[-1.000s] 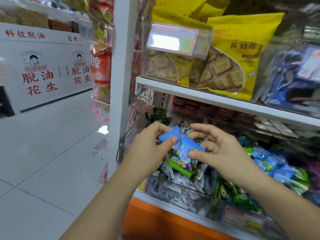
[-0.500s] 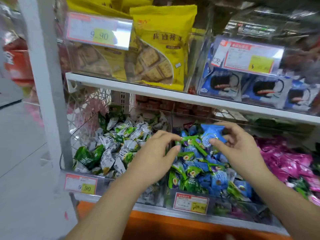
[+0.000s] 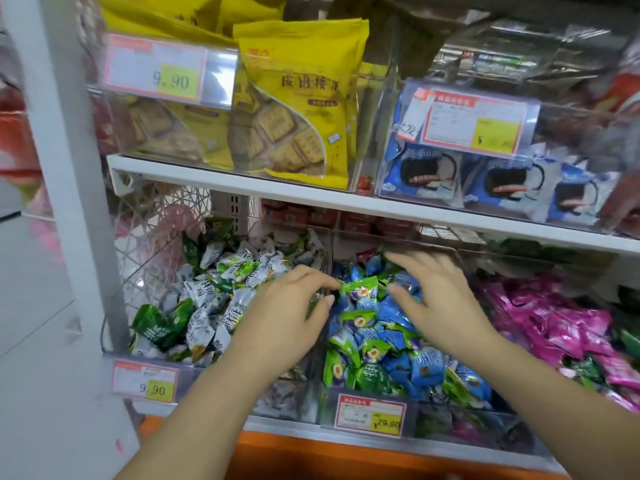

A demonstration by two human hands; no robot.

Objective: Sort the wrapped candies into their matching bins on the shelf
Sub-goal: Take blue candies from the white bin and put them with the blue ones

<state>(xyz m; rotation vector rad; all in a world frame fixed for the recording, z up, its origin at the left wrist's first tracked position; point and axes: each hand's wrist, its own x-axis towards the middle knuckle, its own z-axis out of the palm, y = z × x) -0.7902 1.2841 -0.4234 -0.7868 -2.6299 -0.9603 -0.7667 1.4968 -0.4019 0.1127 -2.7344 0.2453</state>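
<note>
Three clear bins sit side by side on the lower shelf. The left bin [image 3: 145, 271] holds white-and-green wrapped candies [image 3: 221, 289]. The middle bin [image 3: 325, 403] holds blue candies [image 3: 426, 368] mixed with green-and-purple ones. Pink candies [image 3: 561, 327] fill the right bin. My left hand [image 3: 287, 317] hovers at the divider between the left and middle bins, its fingers loosely curved, with the fingertips beside the end of a green-and-purple candy [image 3: 360, 289]. My right hand [image 3: 440, 303] is spread flat over the blue candies and holds nothing.
The upper shelf board [image 3: 311, 195] hangs low over the bins and carries yellow cracker bags [image 3: 298, 105] and blue cookie packs [image 3: 426, 174]. A white upright post [image 3: 69, 168] stands at the left. Price tags [image 3: 370, 415] hang on the bin fronts. Another person's hand [image 3: 620, 199] is at the far right.
The view swung right onto the bins. My right hand let go of the blue candy over the middle bin and spread open. My left hand stayed at the divider.
</note>
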